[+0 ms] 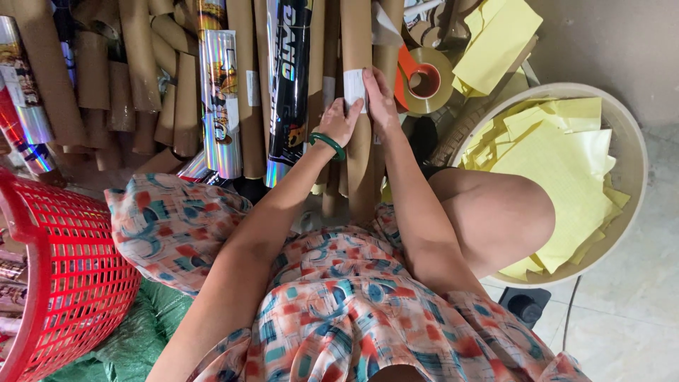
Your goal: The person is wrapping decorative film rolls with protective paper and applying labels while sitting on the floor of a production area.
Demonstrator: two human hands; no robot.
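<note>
A long brown paper-wrapped roll (pixel 359 152) lies across my lap, pointing away from me. A white rectangular label (pixel 353 88) sits on its upper part. My left hand (pixel 340 121), with a green bangle at the wrist, presses on the roll just below and left of the label. Fingers of my right hand (pixel 380 97) lie flat along the label's right edge, holding it against the roll.
Many brown rolls (pixel 134 64) and shiny holographic rolls (pixel 221 99) are stacked ahead. A tape roll on an orange dispenser (pixel 423 79) lies at upper right. A round basin (pixel 633 166) holds yellow paper sheets. A red plastic basket (pixel 64 276) stands at left.
</note>
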